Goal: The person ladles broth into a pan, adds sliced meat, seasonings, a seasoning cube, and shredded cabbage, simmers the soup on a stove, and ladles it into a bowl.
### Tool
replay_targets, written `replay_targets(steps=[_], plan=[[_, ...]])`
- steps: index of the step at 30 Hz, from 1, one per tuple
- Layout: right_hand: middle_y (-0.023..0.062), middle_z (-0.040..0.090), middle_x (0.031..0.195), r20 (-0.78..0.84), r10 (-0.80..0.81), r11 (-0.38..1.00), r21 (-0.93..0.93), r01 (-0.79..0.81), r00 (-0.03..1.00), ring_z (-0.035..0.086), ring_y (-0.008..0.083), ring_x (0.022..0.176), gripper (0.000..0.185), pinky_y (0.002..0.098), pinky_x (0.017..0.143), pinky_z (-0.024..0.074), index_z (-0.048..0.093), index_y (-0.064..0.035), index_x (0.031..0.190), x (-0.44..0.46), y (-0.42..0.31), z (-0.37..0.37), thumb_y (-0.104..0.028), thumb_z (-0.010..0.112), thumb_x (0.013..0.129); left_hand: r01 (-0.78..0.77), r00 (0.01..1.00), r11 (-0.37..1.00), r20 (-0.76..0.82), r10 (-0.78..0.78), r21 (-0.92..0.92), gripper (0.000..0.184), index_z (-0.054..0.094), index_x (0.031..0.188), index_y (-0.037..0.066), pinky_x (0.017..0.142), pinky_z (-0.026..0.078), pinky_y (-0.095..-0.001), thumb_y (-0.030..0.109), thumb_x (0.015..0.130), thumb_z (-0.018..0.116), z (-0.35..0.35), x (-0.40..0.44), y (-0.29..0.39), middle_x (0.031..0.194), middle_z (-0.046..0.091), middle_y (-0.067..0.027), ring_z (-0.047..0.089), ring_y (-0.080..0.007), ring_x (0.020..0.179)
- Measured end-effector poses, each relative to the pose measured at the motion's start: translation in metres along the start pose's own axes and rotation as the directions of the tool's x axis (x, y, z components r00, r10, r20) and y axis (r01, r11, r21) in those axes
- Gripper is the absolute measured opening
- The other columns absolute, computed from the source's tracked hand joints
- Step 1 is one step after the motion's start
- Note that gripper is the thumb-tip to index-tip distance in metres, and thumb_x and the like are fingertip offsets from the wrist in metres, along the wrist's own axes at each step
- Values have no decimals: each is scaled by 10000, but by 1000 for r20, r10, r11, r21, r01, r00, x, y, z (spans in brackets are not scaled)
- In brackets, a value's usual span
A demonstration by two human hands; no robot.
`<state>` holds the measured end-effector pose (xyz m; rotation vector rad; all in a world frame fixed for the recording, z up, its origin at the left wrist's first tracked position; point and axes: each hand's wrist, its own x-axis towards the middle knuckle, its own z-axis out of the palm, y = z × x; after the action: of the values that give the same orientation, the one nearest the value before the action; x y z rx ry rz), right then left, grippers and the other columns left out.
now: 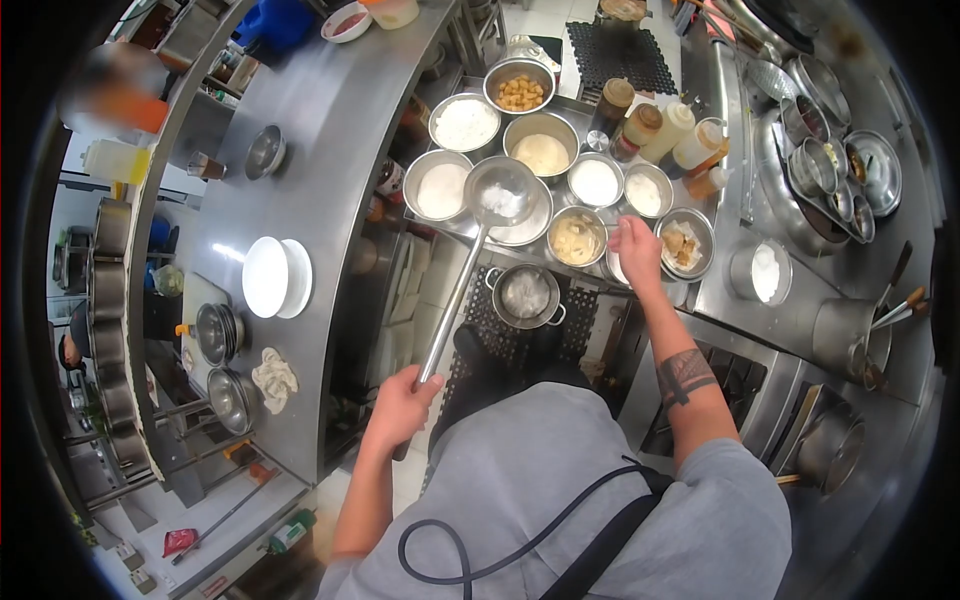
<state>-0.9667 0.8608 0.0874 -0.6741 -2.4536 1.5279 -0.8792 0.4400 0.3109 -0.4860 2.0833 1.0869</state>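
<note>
My left hand (403, 408) is wrapped around the long metal handle of a ladle (482, 236). The bowl of the ladle holds a little white stuff and hovers over the metal containers on the counter. My right hand (637, 252) has its fingers closed over the front row of tubs; whatever it pinches, if anything, is hidden. Beside it stand a tub with a pale yellow mixture (577, 238), a tub of white powder (648, 190) and a tub with brown lumps (683, 246). Further left are a bowl of white powder (441, 190) and a bowl of brown cubes (520, 93).
A two-handled pot (525, 296) stands low in front of me, above a black mat. Sauce bottles (668, 133) line the back right. White plates (267, 277) and a cloth (275, 380) lie on the left steel table. Pans (815, 165) and a utensil pot (845, 340) stand right.
</note>
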Motion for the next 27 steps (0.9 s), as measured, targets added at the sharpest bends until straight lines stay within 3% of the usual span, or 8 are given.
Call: replay_targets(steps=[1, 2, 4, 10, 17, 22, 27], plan=[[134, 750, 848, -22, -33, 992, 121, 35, 999, 739, 208, 717, 266, 358, 654, 578, 698, -4, 1152, 3, 3, 3, -203, 550, 1057, -1, 1000, 1000, 4, 1, -1, 321, 551, 789, 61, 470, 413, -286, 256, 1016, 665, 0, 0, 1, 615, 510, 17, 490, -87, 501], [134, 750, 848, -22, -31, 992, 121, 34, 999, 739, 208, 717, 266, 358, 654, 578, 698, -4, 1152, 7, 10, 5, -203, 550, 1057, -3, 1000, 1000, 7, 3, -2, 317, 553, 793, 61, 470, 413, -285, 258, 1017, 663, 0, 0, 2, 616, 508, 18, 491, -87, 501], [105, 746, 899, 114, 81, 967, 233, -106, 990, 720, 154, 732, 263, 306, 626, 572, 692, 12, 1203, 15, 16, 5, -163, 553, 1065, -7, 1000, 1000, 7, 7, -2, 311, 557, 800, 62, 470, 413, -284, 259, 1018, 662, -1, 3, 0, 616, 507, 20, 491, -86, 501], [78, 700, 850, 262, 110, 960, 222, -171, 959, 674, 136, 702, 218, 276, 608, 552, 678, 19, 1144, 13, 22, -9, -135, 541, 1073, -8, 1000, 1000, 11, 8, 5, 301, 561, 812, 66, 466, 411, -281, 262, 1017, 662, 0, 0, 0, 620, 502, 23, 489, -82, 500], [96, 703, 828, 318, 197, 946, 188, -265, 928, 695, 162, 661, 227, 290, 569, 562, 680, 26, 1105, 2, 16, -14, -149, 543, 1062, -11, 1000, 1000, 10, 11, 10, 310, 555, 801, 71, 461, 410, -281, 267, 1009, 674, 3, 1, -7, 621, 501, 22, 488, -81, 500], [134, 711, 856, 311, 298, 859, 325, -396, 902, 720, 193, 697, 256, 293, 579, 575, 655, 42, 1123, -4, 3, -16, -170, 523, 1069, -25, 1000, 1000, 15, 25, 4, 310, 554, 800, 71, 461, 412, -281, 265, 1009, 674, 3, 4, -8, 620, 498, 23, 486, -80, 500], [130, 715, 886, 276, 278, 850, 376, -370, 920, 721, 182, 717, 256, 276, 597, 571, 651, 27, 1146, -4, 4, -31, -187, 534, 1068, -33, 999, 999, 18, 33, -8, 305, 555, 802, 71, 463, 416, -280, 261, 1011, 671, 4, 3, -5, 625, 502, 22, 488, -81, 501]])
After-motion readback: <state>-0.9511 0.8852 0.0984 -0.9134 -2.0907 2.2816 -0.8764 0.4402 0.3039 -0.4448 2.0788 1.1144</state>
